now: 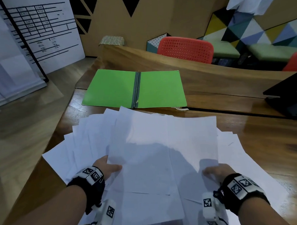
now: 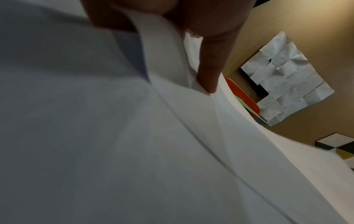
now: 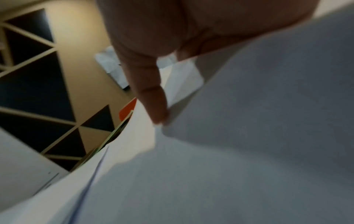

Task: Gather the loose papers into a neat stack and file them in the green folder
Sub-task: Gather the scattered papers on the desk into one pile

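White loose papers [image 1: 87,142] lie fanned out over the near part of the wooden table [image 1: 264,138]. A bundle of sheets [image 1: 162,145] is lifted slightly above them. My left hand [image 1: 108,167] pinches its left edge, thumb on top and fingers hidden beneath. My right hand [image 1: 214,171] pinches the right edge the same way. The left wrist view shows a thumb [image 2: 208,72] pressed on paper [image 2: 114,136]; the right wrist view shows a thumb [image 3: 151,94] on paper [image 3: 249,136]. Beyond the papers the green folder [image 1: 112,88] lies open and flat.
A raised wooden divider [image 1: 159,61] runs behind the folder. Red perforated chairs [image 1: 185,48] stand beyond it. A dark laptop-like object [image 1: 286,92] sits at the table's right edge. A white printed board [image 1: 43,32] leans at the left, over the floor.
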### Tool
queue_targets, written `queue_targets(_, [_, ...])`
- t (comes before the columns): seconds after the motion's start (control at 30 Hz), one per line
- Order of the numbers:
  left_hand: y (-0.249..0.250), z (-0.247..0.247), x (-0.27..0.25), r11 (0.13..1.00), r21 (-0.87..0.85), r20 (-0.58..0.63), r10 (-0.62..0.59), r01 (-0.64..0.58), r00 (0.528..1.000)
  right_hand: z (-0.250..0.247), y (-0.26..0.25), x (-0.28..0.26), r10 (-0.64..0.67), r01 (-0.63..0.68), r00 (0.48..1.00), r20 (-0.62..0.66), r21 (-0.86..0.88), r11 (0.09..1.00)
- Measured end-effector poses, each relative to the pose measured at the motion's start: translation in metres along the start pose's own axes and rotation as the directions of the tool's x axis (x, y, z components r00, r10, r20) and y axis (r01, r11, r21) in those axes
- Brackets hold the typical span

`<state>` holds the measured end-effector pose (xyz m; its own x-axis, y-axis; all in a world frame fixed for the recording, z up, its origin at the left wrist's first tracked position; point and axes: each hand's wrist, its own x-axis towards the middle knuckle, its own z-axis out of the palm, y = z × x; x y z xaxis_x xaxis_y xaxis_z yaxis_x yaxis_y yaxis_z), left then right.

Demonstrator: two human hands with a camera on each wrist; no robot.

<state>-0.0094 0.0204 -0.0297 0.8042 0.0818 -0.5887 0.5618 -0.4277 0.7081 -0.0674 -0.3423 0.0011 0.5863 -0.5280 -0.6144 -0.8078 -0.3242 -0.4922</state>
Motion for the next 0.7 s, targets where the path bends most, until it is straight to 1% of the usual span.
queue_targets(0.03, [0.001,0.0,-0.001,1.0,-0.008,0.005,0.005,-0.005,1.0,-0.002,0.001,-0.001,-0.004,0.005,1.0,0.025,-0.061,0.998])
queue_targets(0.07, [0.002,0.0,-0.002,1.0,-0.016,0.011,0.008,-0.008,1.0,-0.005,0.002,-0.003,-0.034,0.036,0.999,0.02,-0.104,0.994])
queue_targets(0.1, [0.002,0.0,-0.003,1.0,-0.019,0.019,0.011,-0.01,1.0,-0.009,0.001,-0.004,-0.084,0.081,0.996,-0.016,-0.139,0.987])
queue_targets(0.17, [0.002,-0.001,-0.005,1.0,-0.024,0.023,0.016,-0.015,1.0,-0.024,-0.003,-0.008,-0.188,0.16,0.97,-0.153,-0.179,0.971])
queue_targets(0.23, [0.003,-0.001,-0.006,0.999,-0.035,0.021,0.018,-0.017,1.0,-0.046,-0.018,-0.021,-0.235,0.202,0.911,-0.338,-0.13,0.971])
queue_targets(0.3, [0.004,-0.002,-0.008,0.999,-0.032,0.028,0.021,-0.02,0.999,-0.073,-0.038,-0.034,-0.291,0.302,0.832,-0.473,-0.055,0.952])
queue_targets(0.37, [0.006,-0.002,-0.011,1.0,0.003,0.034,0.031,-0.031,0.999,-0.097,-0.057,-0.045,-0.332,0.405,0.748,-0.574,-0.001,0.914])
queue_targets(0.4, [0.007,-0.002,-0.012,1.0,0.003,0.04,0.025,-0.025,0.999,-0.106,-0.064,-0.048,-0.318,0.439,0.725,-0.611,0.054,0.897])
queue_targets(0.43, [0.006,-0.002,-0.013,1.0,0.004,0.051,0.025,-0.026,0.998,-0.11,-0.072,-0.048,-0.303,0.468,0.717,-0.628,0.112,0.876])
queue_targets(0.47, [0.008,-0.002,-0.015,1.0,0.006,0.062,0.022,-0.023,0.998,-0.11,-0.079,-0.05,-0.298,0.508,0.734,-0.611,0.201,0.838])
queue_targets(0.5, [0.009,-0.002,-0.015,0.999,0.024,0.074,0.028,-0.03,0.997,-0.108,-0.087,-0.052,-0.308,0.551,0.753,-0.581,0.302,0.778])
queue_targets(0.53, [0.011,-0.003,-0.016,0.999,0.029,0.092,0.029,-0.032,0.995,-0.1,-0.093,-0.052,-0.329,0.569,0.775,-0.539,0.369,0.735])
queue_targets(0.57, [0.012,-0.003,-0.015,1.0,0.006,0.119,0.027,-0.028,0.992,-0.09,-0.097,-0.05,-0.384,0.568,0.792,-0.474,0.343,0.748])
queue_targets(0.6, [0.014,-0.004,-0.014,0.999,-0.03,0.14,0.017,-0.013,0.99,-0.073,-0.098,-0.049,-0.408,0.518,0.828,-0.385,0.245,0.82])
queue_targets(0.63, [0.017,-0.004,-0.013,1.0,-0.027,0.145,0.003,0.001,0.989,-0.055,-0.095,-0.044,-0.4,0.46,0.861,-0.315,0.142,0.877])
queue_targets(0.67, [0.023,-0.006,-0.017,1.0,-0.004,0.137,-0.03,0.031,0.99,-0.035,-0.088,-0.039,-0.383,0.418,0.886,-0.26,0.096,0.903])
queue_targets(0.7, [0.024,-0.006,-0.013,0.997,-0.003,0.119,-0.072,0.073,0.99,-0.014,-0.079,-0.035,-0.386,0.408,0.9,-0.201,0.077,0.91])
